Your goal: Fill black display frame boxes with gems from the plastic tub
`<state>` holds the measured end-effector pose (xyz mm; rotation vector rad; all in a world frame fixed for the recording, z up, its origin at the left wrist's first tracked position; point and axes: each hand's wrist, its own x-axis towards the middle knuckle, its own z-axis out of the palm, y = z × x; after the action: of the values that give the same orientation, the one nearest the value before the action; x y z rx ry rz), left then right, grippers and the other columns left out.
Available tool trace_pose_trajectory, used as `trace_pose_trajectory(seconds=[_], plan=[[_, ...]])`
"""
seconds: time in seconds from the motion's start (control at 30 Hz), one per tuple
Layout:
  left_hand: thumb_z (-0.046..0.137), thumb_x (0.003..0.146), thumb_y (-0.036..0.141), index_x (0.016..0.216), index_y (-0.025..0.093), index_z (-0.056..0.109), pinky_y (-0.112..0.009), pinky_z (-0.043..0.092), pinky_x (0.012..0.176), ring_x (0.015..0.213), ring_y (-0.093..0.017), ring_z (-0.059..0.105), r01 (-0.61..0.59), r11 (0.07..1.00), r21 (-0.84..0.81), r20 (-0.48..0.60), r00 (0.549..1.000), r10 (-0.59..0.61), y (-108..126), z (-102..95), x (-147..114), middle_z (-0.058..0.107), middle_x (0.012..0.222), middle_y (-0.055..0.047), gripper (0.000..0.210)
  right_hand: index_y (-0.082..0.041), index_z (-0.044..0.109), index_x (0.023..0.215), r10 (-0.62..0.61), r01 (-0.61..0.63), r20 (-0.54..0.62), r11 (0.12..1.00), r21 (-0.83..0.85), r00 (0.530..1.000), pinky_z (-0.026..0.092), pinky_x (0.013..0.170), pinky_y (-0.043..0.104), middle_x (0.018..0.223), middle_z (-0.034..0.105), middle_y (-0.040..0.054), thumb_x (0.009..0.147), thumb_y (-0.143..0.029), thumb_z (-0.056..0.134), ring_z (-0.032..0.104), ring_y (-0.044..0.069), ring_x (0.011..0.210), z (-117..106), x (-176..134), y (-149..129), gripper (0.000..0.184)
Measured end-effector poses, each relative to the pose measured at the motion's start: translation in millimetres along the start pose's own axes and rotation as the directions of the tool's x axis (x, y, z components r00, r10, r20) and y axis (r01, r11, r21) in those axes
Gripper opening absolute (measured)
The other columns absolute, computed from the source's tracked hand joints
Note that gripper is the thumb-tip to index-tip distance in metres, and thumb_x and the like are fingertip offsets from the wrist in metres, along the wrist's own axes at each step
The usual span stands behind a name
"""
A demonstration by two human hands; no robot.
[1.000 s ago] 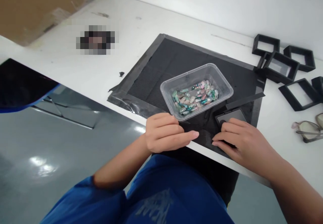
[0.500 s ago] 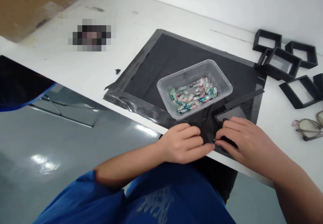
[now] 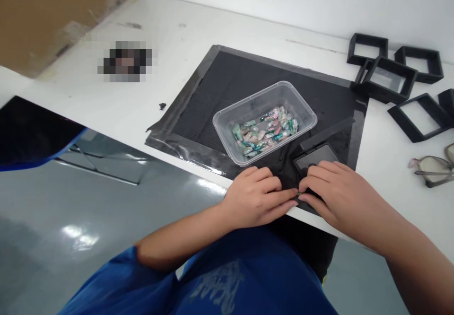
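My right hand (image 3: 329, 192) pinches a tiny greenish piece (image 3: 299, 193), which looks like a press-on nail, between thumb and forefinger. Fingertips of my left hand (image 3: 257, 199) close in on the same piece from the other side, its remaining fingers curled. Both hands are low over the near edge of a black mat (image 3: 198, 102). Under the right fingers lies a black-framed case with a dark glossy panel (image 3: 321, 154), partly covered. Just beyond the hands is a clear plastic tub (image 3: 217, 118) with many press-on nails (image 3: 260, 136) in teal, pink and pearly colours.
Several black box frames (image 3: 390, 81) stand at the right of the white table (image 3: 184, 31). A pair of glasses (image 3: 431, 170) lies nearer on that side. A cardboard box (image 3: 64, 17) fills the far left corner, and a black scrap (image 3: 162, 106) is left of the mat.
My left forefinger and thumb have come up to the small piece in my right fingers. The view has shifted slightly, and the tub stays on the mat.
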<state>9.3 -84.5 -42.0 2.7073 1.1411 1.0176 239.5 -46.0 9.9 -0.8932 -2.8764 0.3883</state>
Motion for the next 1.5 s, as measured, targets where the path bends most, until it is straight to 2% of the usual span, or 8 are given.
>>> trace_pose_trajectory(seconds=[0.17, 0.27, 0.47, 0.67, 0.8, 1.0, 1.33, 1.5], plan=[[0.074, 0.097, 0.036, 0.095, 0.027, 0.079, -0.032, 0.032, 0.062, 0.066, -0.012, 0.053, 0.126, 0.980, -0.154, 0.033, 0.992, -0.123, 4, 1.1, 3, 0.067, 0.068, 0.007, 0.010, -0.019, 0.069, 0.085, 0.007, -0.007, 0.023, 1.000, 0.004, 1.000, 0.034, 0.070, 0.036, 0.079, 0.063, 0.0000, 0.096, -0.019, 0.069, 0.056, 0.021, 0.074, 0, 0, 0, 0.011], [0.072, 0.099, 0.031, 0.098, 0.030, 0.079, -0.031, 0.035, 0.064, 0.066, -0.010, 0.057, 0.129, 0.956, -0.265, 0.064, 0.991, -0.116, 4, 1.5, 6, 0.069, 0.070, 0.008, 0.007, -0.019, 0.070, 0.084, 0.002, -0.004, 0.030, 0.998, 0.056, 1.000, 0.034, 0.071, 0.035, 0.078, 0.065, -0.0003, 0.096, -0.020, 0.068, 0.056, 0.020, 0.075, 0, -1, 2, 0.013], [0.076, 0.096, 0.045, 0.108, 0.027, 0.077, -0.032, 0.035, 0.065, 0.072, -0.012, 0.059, -0.015, 0.985, -0.170, 0.040, 0.999, 0.022, 3, 0.6, 5, 0.072, 0.077, 0.007, 0.021, -0.021, 0.073, 0.084, -0.009, -0.008, 0.072, 0.975, 0.220, 0.997, 0.036, 0.074, 0.035, 0.081, 0.070, 0.0003, 0.102, -0.022, 0.060, 0.058, 0.020, 0.080, -3, -4, 9, 0.023], [0.080, 0.089, 0.054, 0.103, 0.022, 0.076, -0.033, 0.028, 0.059, 0.060, -0.013, 0.044, -0.116, 0.991, -0.066, -0.031, 0.993, 0.115, 4, 4.6, -5, 0.056, 0.059, 0.008, 0.035, -0.023, 0.075, 0.082, 0.008, -0.040, 0.117, 0.963, 0.267, 0.993, 0.035, 0.072, 0.034, 0.070, 0.065, -0.0022, 0.099, -0.024, 0.066, 0.057, 0.017, 0.073, -7, -3, 8, 0.020], [0.079, 0.091, 0.054, 0.099, 0.022, 0.075, -0.033, 0.027, 0.059, 0.060, -0.014, 0.043, -0.094, 0.995, -0.045, -0.051, 0.995, 0.091, 10, 9.3, -5, 0.054, 0.058, 0.008, 0.033, -0.021, 0.074, 0.079, 0.031, -0.065, 0.142, 0.968, 0.242, 0.989, 0.036, 0.073, 0.035, 0.071, 0.065, -0.0024, 0.099, -0.024, 0.066, 0.058, 0.017, 0.072, -6, -4, 6, 0.021], [0.073, 0.095, 0.056, 0.088, 0.021, 0.073, -0.034, 0.028, 0.063, 0.060, -0.013, 0.044, 0.094, 0.989, -0.113, 0.021, 0.996, -0.092, 24, 8.6, -1, 0.061, 0.060, 0.007, 0.036, -0.022, 0.074, 0.076, 0.036, -0.090, 0.192, 0.957, 0.277, 0.981, 0.036, 0.074, 0.035, 0.070, 0.064, -0.0041, 0.093, -0.021, 0.072, 0.058, 0.016, 0.072, -7, -4, 5, 0.017], [0.076, 0.094, 0.049, 0.087, 0.021, 0.074, -0.034, 0.027, 0.065, 0.061, -0.012, 0.045, 0.021, 0.992, -0.126, 0.037, 0.999, -0.017, 30, 13.8, 1, 0.062, 0.060, 0.008, 0.029, -0.024, 0.071, 0.065, 0.038, -0.097, 0.198, 0.950, 0.296, 0.979, 0.034, 0.073, 0.035, 0.064, 0.065, -0.0040, 0.084, -0.016, 0.077, 0.056, 0.017, 0.071, -8, -9, 4, 0.022], [0.078, 0.094, 0.039, 0.094, 0.021, 0.073, -0.033, 0.028, 0.064, 0.062, -0.012, 0.044, -0.057, 0.992, -0.113, -0.024, 0.998, 0.055, 31, 17.6, -3, 0.062, 0.062, 0.008, 0.019, -0.025, 0.071, 0.062, 0.031, -0.097, 0.219, 0.950, 0.296, 0.975, 0.034, 0.071, 0.035, 0.062, 0.065, -0.0035, 0.083, -0.015, 0.078, 0.055, 0.016, 0.068, -9, -9, 3, 0.024]])
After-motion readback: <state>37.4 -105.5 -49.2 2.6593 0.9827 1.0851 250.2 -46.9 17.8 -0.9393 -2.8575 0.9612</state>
